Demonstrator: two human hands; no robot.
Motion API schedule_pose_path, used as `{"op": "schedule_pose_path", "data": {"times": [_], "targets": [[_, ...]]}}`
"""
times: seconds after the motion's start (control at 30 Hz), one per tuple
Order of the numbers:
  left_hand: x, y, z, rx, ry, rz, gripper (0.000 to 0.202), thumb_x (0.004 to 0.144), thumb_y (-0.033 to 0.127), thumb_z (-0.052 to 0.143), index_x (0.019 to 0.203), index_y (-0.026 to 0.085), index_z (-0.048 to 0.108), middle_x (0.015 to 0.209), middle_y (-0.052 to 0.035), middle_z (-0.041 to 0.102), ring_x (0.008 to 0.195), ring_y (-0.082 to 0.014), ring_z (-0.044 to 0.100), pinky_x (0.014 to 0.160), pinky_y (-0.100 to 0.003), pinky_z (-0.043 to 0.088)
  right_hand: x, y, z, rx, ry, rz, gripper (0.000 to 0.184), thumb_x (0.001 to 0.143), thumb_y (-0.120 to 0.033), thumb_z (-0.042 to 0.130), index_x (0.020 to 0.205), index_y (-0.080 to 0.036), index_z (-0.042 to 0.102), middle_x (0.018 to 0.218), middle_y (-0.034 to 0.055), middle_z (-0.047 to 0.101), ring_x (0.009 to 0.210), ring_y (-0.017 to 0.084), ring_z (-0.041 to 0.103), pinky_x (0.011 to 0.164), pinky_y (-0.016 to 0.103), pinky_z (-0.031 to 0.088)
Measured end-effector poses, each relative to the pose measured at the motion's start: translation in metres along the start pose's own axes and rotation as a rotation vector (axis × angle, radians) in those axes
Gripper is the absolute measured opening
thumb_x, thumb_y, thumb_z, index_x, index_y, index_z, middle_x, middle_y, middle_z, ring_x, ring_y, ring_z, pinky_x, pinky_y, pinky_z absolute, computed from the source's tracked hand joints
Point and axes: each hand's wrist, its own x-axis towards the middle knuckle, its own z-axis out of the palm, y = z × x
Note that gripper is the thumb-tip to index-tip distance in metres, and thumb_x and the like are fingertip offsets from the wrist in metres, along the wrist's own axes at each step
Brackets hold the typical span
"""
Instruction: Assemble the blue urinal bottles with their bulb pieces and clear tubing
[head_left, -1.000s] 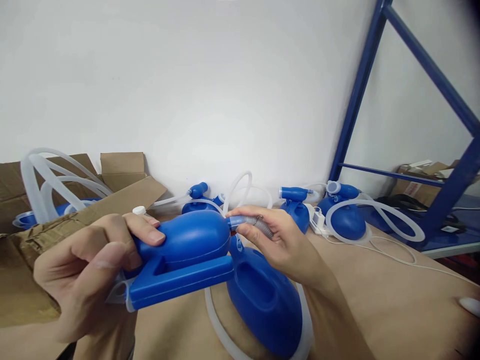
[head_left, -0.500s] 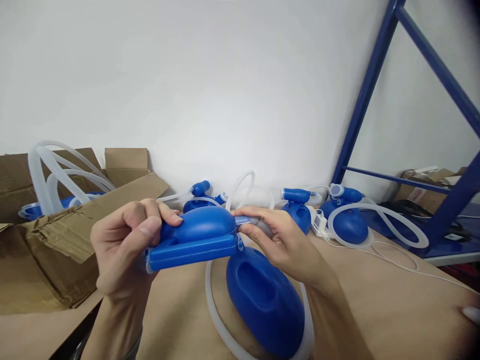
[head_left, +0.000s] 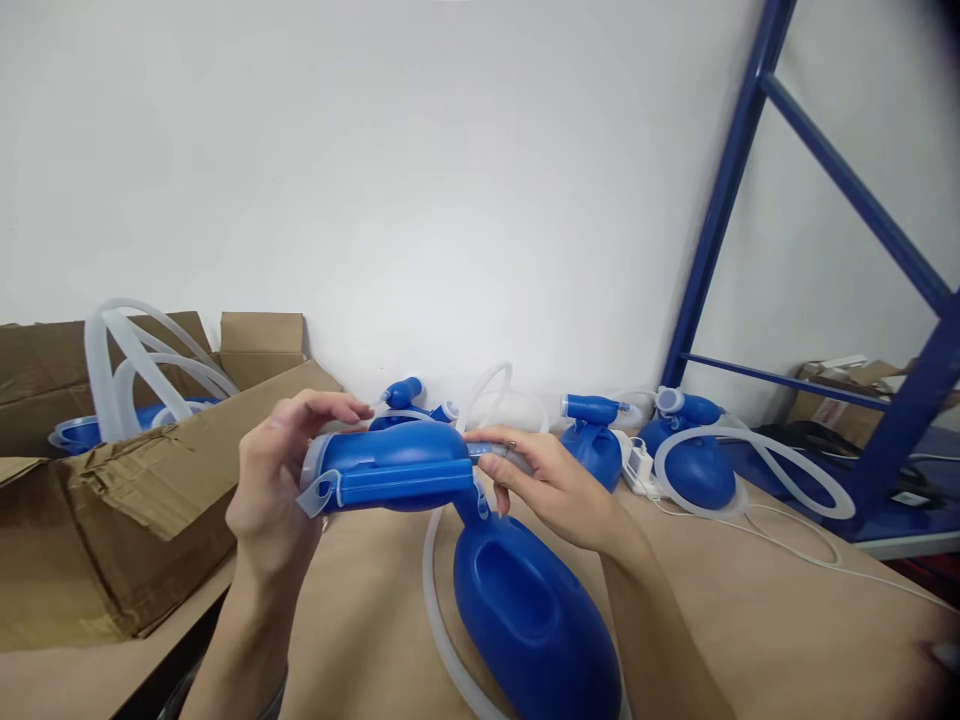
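Note:
My left hand [head_left: 274, 485] curves around the white-rimmed end of a blue plastic urinal head [head_left: 397, 462]. Its fingers reach loosely over the top, and its thumb is hidden. A blue handle runs along the near side, with a pale looped tab at the left end. At the other end, my right hand [head_left: 551, 480] pinches the translucent tube [head_left: 481, 452] where it meets the head. Behind and below sits a blue urinal bottle [head_left: 532, 610] with a recessed grip; a small pale clip shows at its neck. The head partly hides that neck.
A cardboard box [head_left: 150, 530] with pale hoses and blue parts stands at left. Several similar urinals, including one blue bottle [head_left: 690, 470], line the wall. A white power strip [head_left: 637, 465] and cord lie among them. Blue shelf posts [head_left: 727, 190] rise at right.
My left fingers have loosened and lifted from the top of the urinal head, uncovering its rim and tab. The handle has turned slightly. My right hand stays on the tube.

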Motion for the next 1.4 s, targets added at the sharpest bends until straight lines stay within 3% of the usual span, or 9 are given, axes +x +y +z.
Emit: {"op": "schedule_pose_path", "data": {"times": [0.13,0.3,0.43,0.6,0.77,0.97,1.07,1.23,1.4], "targets": [[0.005,-0.009,-0.011,0.063,0.016,-0.266,0.05,0.09,0.066,0.052,0.077,0.021,0.07,0.067,-0.0048,0.067,0.055,-0.0192,0.061,0.046,-0.027,0.05,-0.001,-0.002,0.004,0.088,0.128,0.016,0.049,0.108,-0.054,0.04,0.144,-0.024,0.055,0.063,-0.0032,0.061,0.066,0.016,0.064,0.065,0.027,0.049],[0.008,-0.007,-0.019,0.133,-0.32,-0.627,0.053,0.086,0.068,0.061,0.114,0.023,0.07,0.075,-0.005,0.07,0.055,-0.0217,0.066,0.039,-0.025,0.046,0.007,0.01,0.003,0.271,0.195,0.034,0.048,0.105,-0.06,0.043,0.13,-0.021,0.054,0.087,0.0055,0.074,0.073,0.017,0.071,0.055,0.024,0.047],[0.01,-0.002,-0.022,0.194,-0.32,-0.466,0.044,0.08,0.056,0.076,0.108,0.023,0.071,0.081,-0.0028,0.068,0.057,-0.0169,0.062,0.044,-0.023,0.048,0.011,0.014,-0.001,0.201,0.189,0.037,0.04,0.104,-0.057,0.047,0.115,-0.021,0.061,0.125,0.0107,0.071,0.096,0.019,0.072,0.078,0.03,0.056],[0.01,0.002,-0.021,0.178,-0.258,-0.32,0.036,0.073,0.051,0.083,0.091,0.021,0.073,0.075,-0.0016,0.063,0.058,-0.0156,0.058,0.046,-0.022,0.048,0.007,0.012,-0.01,0.073,0.123,0.083,0.039,0.104,-0.054,0.049,0.107,-0.019,0.067,0.102,0.0058,0.073,0.098,0.019,0.07,0.089,0.031,0.053],[0.011,0.007,-0.02,0.145,-0.212,-0.284,0.033,0.071,0.049,0.086,0.087,0.022,0.075,0.072,-0.0005,0.063,0.052,-0.0127,0.054,0.042,-0.019,0.045,0.0,0.014,-0.02,0.038,0.065,0.183,0.05,0.104,-0.064,0.042,0.09,-0.02,0.062,0.065,-0.0024,0.055,0.061,0.014,0.054,0.063,0.027,0.047],[0.011,0.006,-0.019,0.208,-0.217,-0.233,0.033,0.072,0.05,0.085,0.086,0.022,0.075,0.07,-0.0007,0.063,0.052,-0.0132,0.056,0.043,-0.02,0.047,0.002,0.016,-0.02,-0.15,0.161,0.14,0.056,0.104,-0.065,0.035,0.074,-0.021,0.051,0.066,-0.0026,0.043,0.063,0.015,0.044,0.06,0.029,0.036],[0.012,0.005,-0.02,0.238,-0.218,-0.239,0.035,0.071,0.052,0.085,0.087,0.022,0.075,0.071,-0.0011,0.064,0.054,-0.0138,0.057,0.044,-0.02,0.048,0.0,0.013,-0.021,-0.202,0.173,0.112,0.049,0.106,-0.058,0.036,0.08,-0.021,0.056,0.076,-0.0001,0.051,0.075,0.017,0.051,0.071,0.03,0.042],[0.012,0.009,-0.021,0.274,-0.227,-0.294,0.043,0.073,0.058,0.082,0.091,0.02,0.072,0.075,-0.0005,0.063,0.056,-0.0129,0.054,0.045,-0.02,0.046,-0.004,0.014,-0.028,-0.039,0.102,0.047,0.039,0.104,-0.053,0.048,0.121,-0.025,0.07,0.089,0.0012,0.059,0.079,0.016,0.057,0.078,0.03,0.049],[0.01,0.014,-0.021,0.338,-0.245,-0.33,0.047,0.076,0.062,0.079,0.096,0.021,0.068,0.081,0.0011,0.061,0.064,-0.0128,0.055,0.053,-0.02,0.049,0.003,0.025,-0.028,0.162,0.34,0.031,0.036,0.082,-0.048,0.08,0.104,-0.022,0.072,0.088,0.0019,0.068,0.084,0.017,0.065,0.078,0.029,0.054]]}}
